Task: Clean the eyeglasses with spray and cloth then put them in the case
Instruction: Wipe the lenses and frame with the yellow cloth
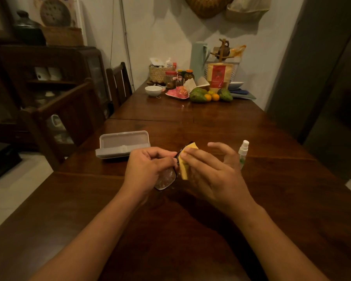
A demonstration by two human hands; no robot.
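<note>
Pinching eyeglasses (166, 180) at bridge, left hand (148, 169) curled; right hand (215, 175) grip pinches yellow cloth (184, 170) over lens.

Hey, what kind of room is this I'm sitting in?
Most likely a home dining room: a long wooden table with a dining chair pulled up to it, fruit and jars at its far end, and a dark cabinet by the wall.
</note>
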